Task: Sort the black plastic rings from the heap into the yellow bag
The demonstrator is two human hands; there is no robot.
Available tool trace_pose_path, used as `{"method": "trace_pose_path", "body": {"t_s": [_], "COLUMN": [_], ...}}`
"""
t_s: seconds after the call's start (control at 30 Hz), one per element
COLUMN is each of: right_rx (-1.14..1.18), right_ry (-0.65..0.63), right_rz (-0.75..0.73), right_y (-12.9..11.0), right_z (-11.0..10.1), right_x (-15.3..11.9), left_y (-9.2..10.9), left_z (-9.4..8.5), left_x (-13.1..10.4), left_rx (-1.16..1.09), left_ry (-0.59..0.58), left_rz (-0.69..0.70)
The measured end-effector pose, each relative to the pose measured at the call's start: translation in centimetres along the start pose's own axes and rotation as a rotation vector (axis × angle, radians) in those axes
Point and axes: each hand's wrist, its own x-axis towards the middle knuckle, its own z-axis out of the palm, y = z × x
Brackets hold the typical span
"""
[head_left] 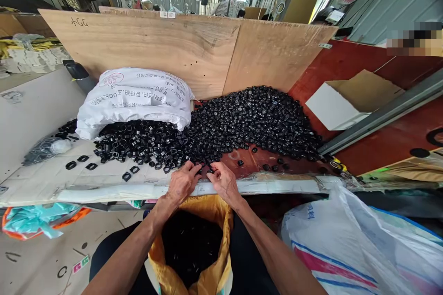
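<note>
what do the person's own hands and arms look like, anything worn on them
The left hand and right hand are bare, without gloves. No sleeves, watch or bracelet show on the slim forearms. Rings: too small to tell.

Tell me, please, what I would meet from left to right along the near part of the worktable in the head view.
Clear plastic bag with dark contents → loose black rings → left hand → right hand → loose small black parts on the red surface.
</note>
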Motion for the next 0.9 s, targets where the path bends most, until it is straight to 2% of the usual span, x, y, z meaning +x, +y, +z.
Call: {"method": "trace_pose_path", "body": {"t_s": [0.1,0.3,0.47,0.57,0.63,0.73,0.8,0.9], "right_rx": [0.061,0.059,0.097,0.163,0.237,0.408,0.508,0.561], "right_ry": [-0.044,-0.143,-0.185,-0.183,-0.162,-0.117,-0.073,-0.058], "right_rz": [-0.013,-0.066,-0.063,-0.017,0.046,0.107,0.1,0.053], "right_y": [-0.6,-1.5,-1.4,-1.2,-0.9,-0.4,-0.5,-1.3], "right_z": [-0.6,-1.2,-1.4,-1.3,-1.1,-0.7,-0.5,0.0], "right_x": [-0.3,-0.5,-0.4,-0.3,0.0,0.6,1.1,1.5], "left_y": [-0.3,-0.5,-0.5,-0.5,-0.6,-1.0,-1.3,-1.6], "left_z": [0.5,0.5,0.1,-0.3,-0.6,-1.2,-1.5,-1.9], "left_x": [0.0,-0.4,0.1,0.1,0.1,0.0,0.1,0.2], "left_rx": [-0.004,-0.198,-0.384,-0.534,-0.702,-1.073,-1.276,-1.389], "left_ry": [-0.002,-0.01,-0.091,-0.093,-0.061,-0.008,0.019,0.046], "left_rz": [0.027,0.177,0.162,0.054,-0.105,-0.339,-0.401,-0.421]}}
